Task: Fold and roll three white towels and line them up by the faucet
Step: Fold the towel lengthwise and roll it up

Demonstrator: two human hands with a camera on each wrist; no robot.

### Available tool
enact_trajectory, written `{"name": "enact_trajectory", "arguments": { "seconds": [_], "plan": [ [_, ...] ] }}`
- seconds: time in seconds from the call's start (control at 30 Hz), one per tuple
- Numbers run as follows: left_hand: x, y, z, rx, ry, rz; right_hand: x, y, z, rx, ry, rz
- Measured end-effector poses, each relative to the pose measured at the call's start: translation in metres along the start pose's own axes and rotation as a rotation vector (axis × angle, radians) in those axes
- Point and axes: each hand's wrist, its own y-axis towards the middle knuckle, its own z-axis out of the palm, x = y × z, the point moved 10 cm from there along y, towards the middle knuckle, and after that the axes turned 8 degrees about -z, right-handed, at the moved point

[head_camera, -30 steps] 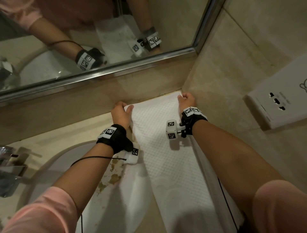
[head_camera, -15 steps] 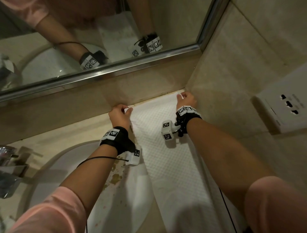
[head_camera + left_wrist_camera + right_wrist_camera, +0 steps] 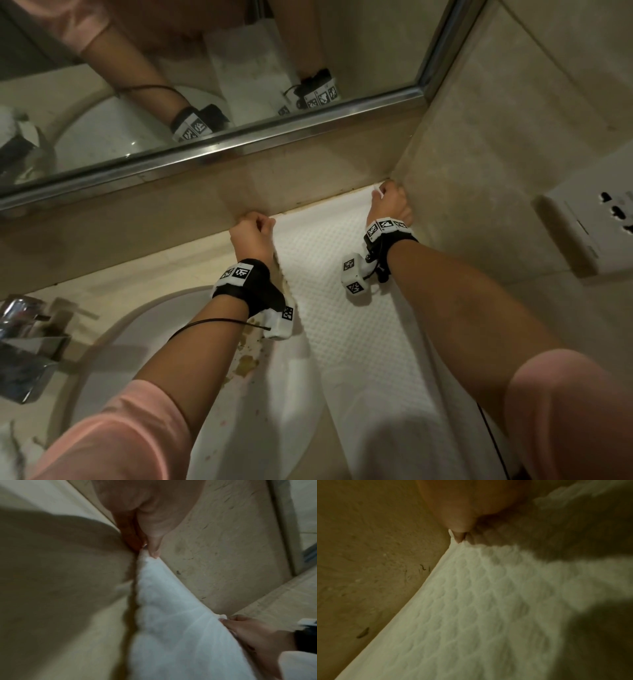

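Note:
A white waffle-textured towel (image 3: 346, 308) lies stretched lengthwise on the beige counter, its far edge against the back wall below the mirror. My left hand (image 3: 251, 233) pinches the towel's far left corner (image 3: 145, 558) between thumb and fingers. At the far right corner (image 3: 458, 542), in the angle of the two walls, my right hand (image 3: 388, 202) pinches the towel. The near end of the towel hangs toward me over the counter edge. The chrome faucet (image 3: 24, 342) stands at the far left by the white basin (image 3: 113, 349).
A mirror with a metal frame (image 3: 239, 144) runs above the back wall. The side wall on the right carries a white socket plate (image 3: 596, 219). Brownish stains (image 3: 245, 363) mark the counter beside the towel's left edge. Another white cloth (image 3: 10, 448) shows at the bottom left.
Both hands have carried the towel's far corners forward to the back wall, and the towel now lies drawn out flatter toward the corner.

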Motion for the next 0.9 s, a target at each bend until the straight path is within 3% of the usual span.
{"name": "enact_trajectory", "arguments": {
  "seconds": [0.13, 0.33, 0.47, 0.63, 0.9],
  "plan": [
    [-0.001, -0.002, -0.001, -0.024, 0.077, 0.06, 0.002, 0.006, 0.007, 0.04, -0.051, -0.031],
    [-0.004, -0.005, -0.005, -0.057, 0.071, 0.033, 0.006, 0.007, 0.003, 0.024, -0.082, -0.064],
    [-0.011, -0.009, -0.01, -0.085, 0.116, 0.064, 0.017, 0.007, -0.011, -0.033, -0.102, -0.192],
    [-0.025, -0.014, -0.001, -0.006, 0.163, 0.235, 0.017, 0.008, 0.004, 0.032, -0.155, -0.302],
    [-0.032, -0.021, 0.01, 0.101, 0.448, 0.228, 0.017, -0.011, 0.005, 0.141, 0.011, -0.327]
  ]
}}
